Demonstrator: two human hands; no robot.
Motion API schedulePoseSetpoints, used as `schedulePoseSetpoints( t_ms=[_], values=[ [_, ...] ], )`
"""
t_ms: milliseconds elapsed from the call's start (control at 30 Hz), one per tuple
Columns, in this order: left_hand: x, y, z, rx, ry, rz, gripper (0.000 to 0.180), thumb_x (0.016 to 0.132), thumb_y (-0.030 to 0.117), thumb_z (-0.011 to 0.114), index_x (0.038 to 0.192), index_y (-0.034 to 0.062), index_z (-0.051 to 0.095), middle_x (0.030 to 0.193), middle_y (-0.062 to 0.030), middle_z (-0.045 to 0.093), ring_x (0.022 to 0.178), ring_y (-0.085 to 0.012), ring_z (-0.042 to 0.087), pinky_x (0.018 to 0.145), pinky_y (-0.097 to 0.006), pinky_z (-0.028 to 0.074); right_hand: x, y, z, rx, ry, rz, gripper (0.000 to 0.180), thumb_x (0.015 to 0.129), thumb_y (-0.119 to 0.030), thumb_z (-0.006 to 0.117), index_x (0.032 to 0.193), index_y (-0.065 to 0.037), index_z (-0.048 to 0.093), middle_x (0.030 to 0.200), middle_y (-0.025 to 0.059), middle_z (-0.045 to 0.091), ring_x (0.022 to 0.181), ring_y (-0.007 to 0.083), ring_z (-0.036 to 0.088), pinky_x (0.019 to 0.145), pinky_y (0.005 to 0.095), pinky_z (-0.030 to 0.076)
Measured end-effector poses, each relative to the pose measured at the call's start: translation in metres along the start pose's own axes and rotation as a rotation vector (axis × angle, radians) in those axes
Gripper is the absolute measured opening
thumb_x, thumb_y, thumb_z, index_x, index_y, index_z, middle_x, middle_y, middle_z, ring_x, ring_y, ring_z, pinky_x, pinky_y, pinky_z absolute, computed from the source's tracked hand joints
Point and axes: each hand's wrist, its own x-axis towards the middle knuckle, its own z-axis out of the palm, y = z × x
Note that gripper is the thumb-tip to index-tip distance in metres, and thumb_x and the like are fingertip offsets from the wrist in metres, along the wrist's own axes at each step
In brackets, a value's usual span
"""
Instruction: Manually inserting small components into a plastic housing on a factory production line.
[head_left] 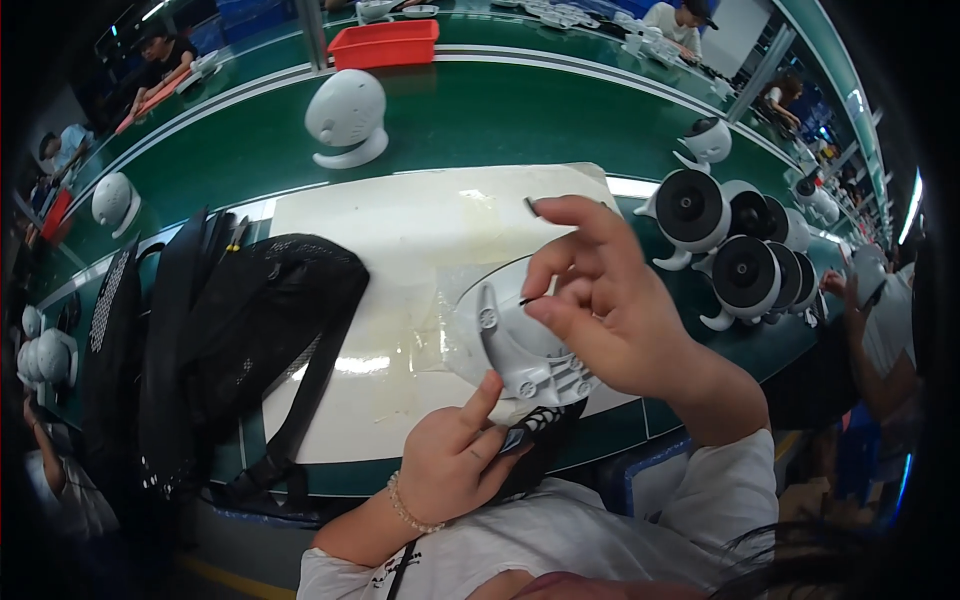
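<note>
A white plastic housing (515, 345) with round screw bosses and a curved rib lies on the white board (350, 400) in front of me. Over it, my right hand (600, 300) pinches a small black piece (529, 301) between thumb and a finger. Another dark bit (531, 207) shows at the tip of its raised forefinger; what it is I cannot tell. My left hand (460, 450) rests at the housing's near edge, forefinger stretched out against it. Its other fingers curl around a small dark object (514, 439), mostly hidden.
Black mesh straps and a bag-like black bundle (260, 310) cover the board's left side. White rounded units with black discs (690, 205) cluster at the right. Another white unit (347, 110) stands beyond the board, near a red bin (385, 42). Other people sit at surrounding benches.
</note>
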Motion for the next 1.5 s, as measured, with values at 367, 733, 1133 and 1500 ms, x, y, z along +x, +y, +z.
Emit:
schedulePoseSetpoints(
  t_ms=[367, 733, 1133, 1500],
  values=[
    [0.000, -0.003, -0.005, -0.040, 0.002, 0.013, 0.019, 0.064, 0.011, 0.071, 0.070, 0.0013, 0.056, 0.131, -0.0200, 0.043, 0.052, -0.0223, 0.051, 0.050, -0.032, 0.042, 0.006, -0.004, 0.024, -0.430, 0.013, -0.092, 0.056, 0.080, 0.005, 0.055, 0.130, -0.004, 0.032, 0.085, 0.0080, 0.062, 0.049, 0.0036, 0.048, 0.048, 0.0175, 0.037],
    [-0.001, -0.004, -0.007, -0.041, 0.007, 0.018, 0.018, 0.065, 0.011, 0.070, 0.070, 0.0013, 0.056, 0.130, -0.0192, 0.044, 0.053, -0.0224, 0.052, 0.051, -0.032, 0.043, -0.015, -0.003, 0.027, -0.638, 0.122, -0.370, 0.047, 0.072, 0.004, 0.063, 0.116, -0.003, 0.049, 0.099, 0.0139, 0.063, 0.052, 0.0148, 0.058, 0.047, 0.0261, 0.045],
    [-0.003, -0.004, 0.000, -0.063, 0.022, -0.036, 0.019, 0.065, 0.010, 0.071, 0.066, 0.0021, 0.054, 0.132, -0.0204, 0.042, 0.052, -0.0242, 0.051, 0.050, -0.032, 0.042, -0.048, 0.016, 0.038, -0.646, 0.188, -0.166, 0.007, 0.077, -0.014, 0.062, 0.081, -0.008, 0.062, 0.123, 0.0104, 0.050, 0.124, 0.0335, 0.034, 0.099, 0.0427, 0.021],
    [-0.003, -0.007, 0.002, -0.063, 0.047, -0.036, 0.022, 0.065, 0.010, 0.072, 0.065, 0.0010, 0.052, 0.131, -0.0202, 0.042, 0.053, -0.0246, 0.052, 0.051, -0.032, 0.043, -0.063, 0.032, 0.047, -0.877, 0.283, -0.359, 0.015, 0.082, -0.022, 0.058, 0.090, -0.010, 0.065, 0.119, 0.0063, 0.055, 0.120, 0.0247, 0.043, 0.102, 0.0447, 0.021]
  ],
)
